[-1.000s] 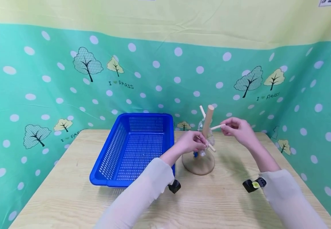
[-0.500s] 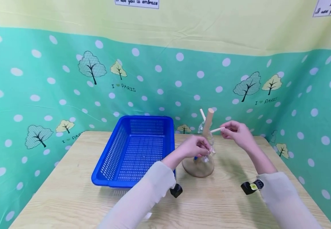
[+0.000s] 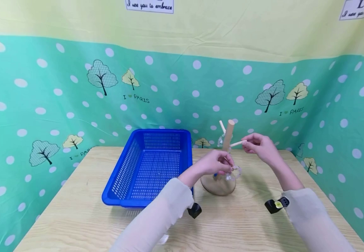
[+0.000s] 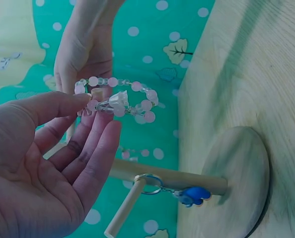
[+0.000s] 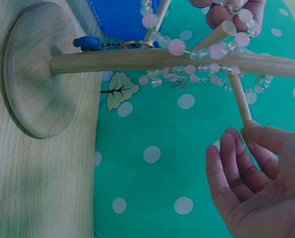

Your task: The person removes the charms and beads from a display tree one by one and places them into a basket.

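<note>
My left hand (image 3: 214,162) pinches a pink and clear beaded bracelet (image 4: 146,104) with a pale flower-shaped charm. Its loop hangs at the front of a wooden peg stand (image 3: 228,135); whether it still circles a peg end, I cannot tell. Between thumb and fingers, my right hand (image 3: 261,145) holds the tip of a side peg (image 5: 241,101). Another beaded bracelet (image 5: 192,78) hangs behind the post in the right wrist view. A keyring with a blue charm (image 4: 193,196) sits on a lower peg near the round base (image 4: 239,183).
A blue plastic basket (image 3: 106,196) stands left of the stand on the wooden table (image 3: 232,227). A small clear item (image 3: 163,239) lies by the left sleeve, partly hidden. A dotted green and yellow cloth (image 3: 169,87) hangs close behind.
My left hand has moved slightly down and right, drawing the bracelet forward from the stand's front peg so its loop now shows. The right hand stays on its peg. The head view has tilted up.
</note>
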Demonstrator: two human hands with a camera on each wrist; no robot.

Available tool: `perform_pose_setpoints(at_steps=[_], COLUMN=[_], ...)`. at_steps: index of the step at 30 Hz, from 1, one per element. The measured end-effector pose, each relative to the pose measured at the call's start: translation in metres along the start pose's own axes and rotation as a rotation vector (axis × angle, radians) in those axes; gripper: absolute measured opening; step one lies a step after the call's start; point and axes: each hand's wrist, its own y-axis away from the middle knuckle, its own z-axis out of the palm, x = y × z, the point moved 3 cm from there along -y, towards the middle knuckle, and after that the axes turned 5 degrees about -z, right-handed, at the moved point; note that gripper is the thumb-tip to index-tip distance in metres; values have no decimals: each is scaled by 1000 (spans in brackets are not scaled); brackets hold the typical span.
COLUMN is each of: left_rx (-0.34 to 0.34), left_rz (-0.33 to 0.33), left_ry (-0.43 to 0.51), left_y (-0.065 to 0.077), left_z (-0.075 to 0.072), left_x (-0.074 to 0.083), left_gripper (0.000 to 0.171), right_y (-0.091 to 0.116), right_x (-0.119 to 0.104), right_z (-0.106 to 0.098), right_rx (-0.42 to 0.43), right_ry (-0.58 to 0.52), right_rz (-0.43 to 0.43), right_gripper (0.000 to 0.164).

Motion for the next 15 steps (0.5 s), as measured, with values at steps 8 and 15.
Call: perform_pose_setpoints(at_steps=[8, 15], left_rx=[-17, -19], left_rz=[-3, 12], left_ry=[-2, -16], left_y=[3, 6], left_z=[-7, -14], left_x=[5, 11], left_gripper=[9, 10], right_y=[0, -1], right_x=[1, 1], right_z=[0, 0], right_rx=[2, 3], right_ry=[-8, -4], right_rz=[8, 8], right_gripper=[31, 31])
